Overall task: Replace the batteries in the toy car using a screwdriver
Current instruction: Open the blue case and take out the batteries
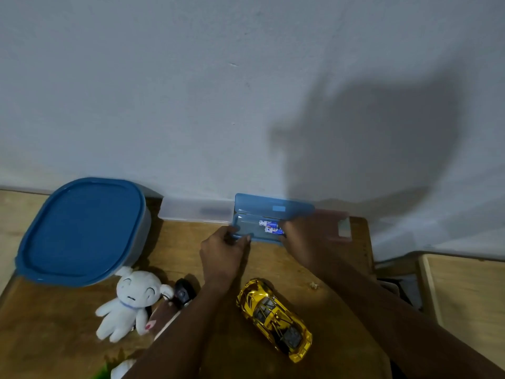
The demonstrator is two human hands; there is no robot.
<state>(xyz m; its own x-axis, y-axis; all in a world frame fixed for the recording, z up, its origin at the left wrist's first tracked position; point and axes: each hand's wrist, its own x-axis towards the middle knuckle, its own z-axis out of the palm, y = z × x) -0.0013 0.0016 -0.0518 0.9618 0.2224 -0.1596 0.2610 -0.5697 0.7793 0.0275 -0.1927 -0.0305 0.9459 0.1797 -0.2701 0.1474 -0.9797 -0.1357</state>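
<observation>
Early stage: left hand point(222, 248) steadies open blue case point(258, 228), right hand point(299, 236) fingers reach batteries point(270, 227), grip unclear; toy car point(274, 318) untouched.

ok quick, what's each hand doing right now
Left hand: fingers pinching the front edge of the open blue case, steadying it.
Right hand: fingers reaching into the case at the batteries; whether it grips one cannot be told.
</observation>
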